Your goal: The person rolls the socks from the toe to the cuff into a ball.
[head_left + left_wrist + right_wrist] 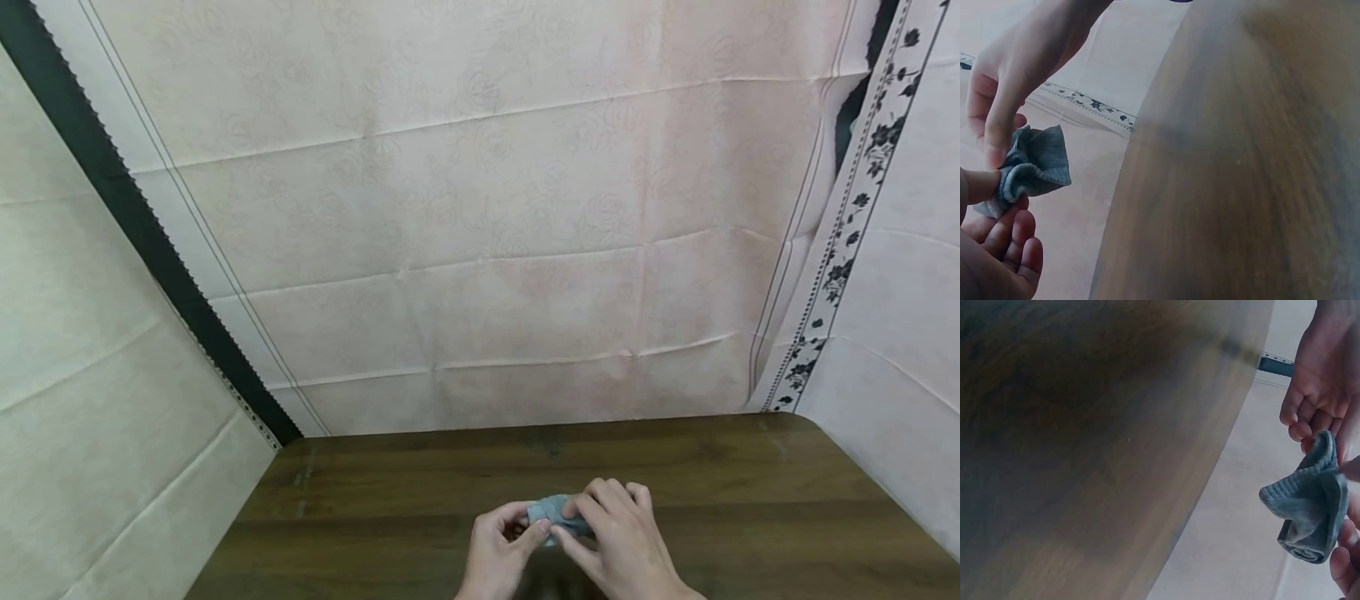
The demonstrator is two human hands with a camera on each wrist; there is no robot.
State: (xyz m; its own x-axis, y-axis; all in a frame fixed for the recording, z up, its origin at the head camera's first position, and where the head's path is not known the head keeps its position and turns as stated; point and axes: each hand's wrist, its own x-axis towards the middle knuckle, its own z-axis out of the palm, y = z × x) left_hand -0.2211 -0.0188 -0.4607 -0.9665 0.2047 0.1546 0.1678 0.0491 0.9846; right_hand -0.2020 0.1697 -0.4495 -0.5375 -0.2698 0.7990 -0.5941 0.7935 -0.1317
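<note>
A blue-grey rolled sock (553, 507) is held between both hands above the table. My left hand (495, 546) pinches its left end between thumb and fingers. On the other side, my right hand (626, 537) grips the cloth with thumb and fingertips. In the left wrist view the sock (1050, 156) shows an opened-out, ribbed cuff, its other end covered by the fingers. Seen from the right wrist, the sock (1307, 512) has a spiral roll at its lower end and a ribbed flap spread outward.
Beneath the hands lies a brown wood-grain table (390, 492). Pale patterned cloth (480, 208) hangs behind it, with more cloth at both sides. A dark strip (157, 242) runs down the left, a floral border (840, 258) down the right.
</note>
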